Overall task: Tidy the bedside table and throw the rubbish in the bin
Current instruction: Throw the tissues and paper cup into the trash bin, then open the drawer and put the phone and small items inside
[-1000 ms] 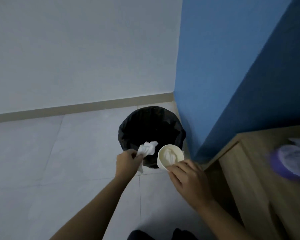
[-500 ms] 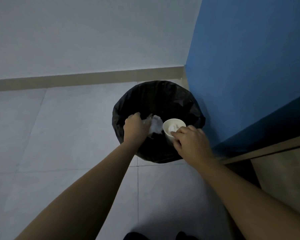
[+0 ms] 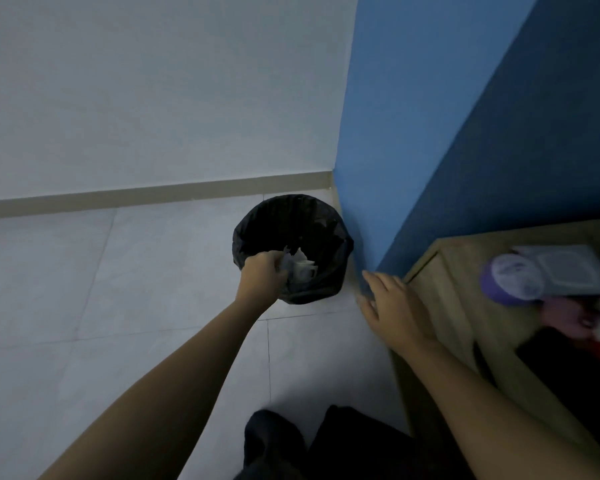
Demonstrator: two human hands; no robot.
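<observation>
The black-lined bin (image 3: pixel 329 216) stands on the floor in the corner by the blue wall. My left hand (image 3: pixel 262 277) hovers over its near rim, fingers curled around a crumpled white tissue (image 3: pixel 286 261). A white paper cup (image 3: pixel 307 271) lies inside the bin just beyond the tissue. My right hand (image 3: pixel 394 306) is empty, fingers spread, beside the left corner of the wooden bedside table (image 3: pixel 465 271). On the table lie a purple round container (image 3: pixel 511 277) and a grey packet (image 3: pixel 568 271).
Blurred pink and red things (image 3: pixel 568 318) and a dark object (image 3: pixel 568 372) sit nearer on the table. The blue wall (image 3: pixel 430 133) rises behind the table and bin. A pale tiled floor (image 3: pixel 118 289) stretches left. My dark trouser legs (image 3: pixel 291 445) show below.
The cup has left my right hand and now lies in the bin. My right hand has pulled back toward the table. The left hand stays over the bin with the tissue.
</observation>
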